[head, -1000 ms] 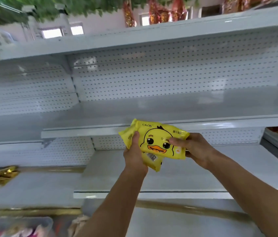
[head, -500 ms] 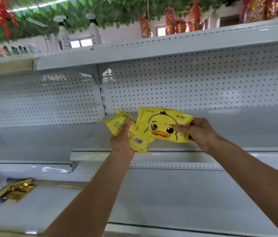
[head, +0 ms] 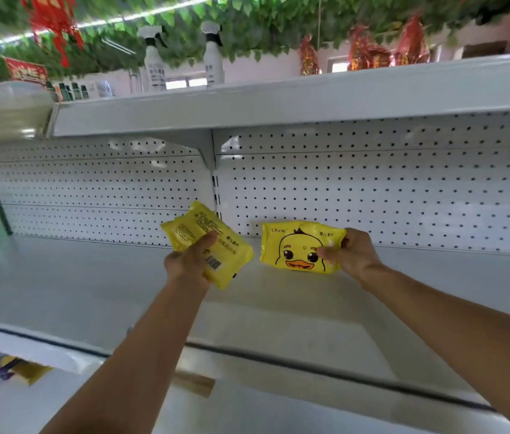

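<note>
Head view, up along both forearms to a grey shelf (head: 90,292). Gripped a duck-face pack (head: 297,245) with the right hand (head: 350,255), thumb curled onto the printed face, fingers wrapped round its right end. Held that pack upright and face-on, just in front of the pegboard back wall (head: 372,189), low over the shelf's back edge and right of the slotted upright (head: 215,189); could not tell whether its lower edge touched the shelf. Clasped stacked yellow packs (head: 216,242), barcode side out, in the left hand (head: 189,261), thumb pressed across the front, fingers hidden behind. Tilted these, upper corner against the line of the upright, lower right corner near the duck-face pack but apart from it. Hung both loads well behind the shelf's dark front edge (head: 310,368), across a broad band of grey surface. Had tall room overhead, up to the upper shelf (head: 278,104) bearing two spray bottles (head: 153,61).
</note>
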Demonstrator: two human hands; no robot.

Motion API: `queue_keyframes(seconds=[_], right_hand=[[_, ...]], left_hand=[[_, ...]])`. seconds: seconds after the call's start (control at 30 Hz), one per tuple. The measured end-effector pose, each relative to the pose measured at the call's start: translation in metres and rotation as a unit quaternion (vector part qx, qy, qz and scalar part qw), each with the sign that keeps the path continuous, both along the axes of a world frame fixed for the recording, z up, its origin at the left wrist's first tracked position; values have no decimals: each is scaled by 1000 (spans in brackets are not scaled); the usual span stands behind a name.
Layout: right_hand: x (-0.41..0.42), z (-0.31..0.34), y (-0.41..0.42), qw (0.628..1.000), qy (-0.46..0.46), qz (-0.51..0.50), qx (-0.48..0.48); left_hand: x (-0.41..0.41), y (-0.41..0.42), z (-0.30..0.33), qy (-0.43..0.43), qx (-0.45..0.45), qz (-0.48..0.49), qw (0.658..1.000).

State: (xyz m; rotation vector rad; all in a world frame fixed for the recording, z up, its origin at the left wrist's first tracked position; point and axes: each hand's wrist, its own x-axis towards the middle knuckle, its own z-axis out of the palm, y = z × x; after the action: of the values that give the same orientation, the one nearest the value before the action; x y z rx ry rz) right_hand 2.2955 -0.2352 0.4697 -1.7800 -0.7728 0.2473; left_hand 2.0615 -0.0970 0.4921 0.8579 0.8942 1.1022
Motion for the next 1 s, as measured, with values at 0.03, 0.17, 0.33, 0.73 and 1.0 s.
queue_keyframes(seconds=[0.03, 0.17, 0.33, 0.73, 1.0], right_hand=[[0, 0, 14, 1000, -4, -1, -3], [1, 1, 70, 1000, -12, -13, -1], [1, -2, 129, 999, -7, -40, -2], [-10, -5, 168, 989, -55, -136, 7], [-64, 3, 131, 831, -513, 212, -29]], left_hand=[[-1, 9, 0, 0, 0, -6, 1000], [0, 48, -3, -16, 12, -38, 999], [2, 90, -6, -33, 22, -89, 995], [13, 128, -15, 0, 10, -161, 987], [32, 99, 3, -8, 46, -177, 983]])
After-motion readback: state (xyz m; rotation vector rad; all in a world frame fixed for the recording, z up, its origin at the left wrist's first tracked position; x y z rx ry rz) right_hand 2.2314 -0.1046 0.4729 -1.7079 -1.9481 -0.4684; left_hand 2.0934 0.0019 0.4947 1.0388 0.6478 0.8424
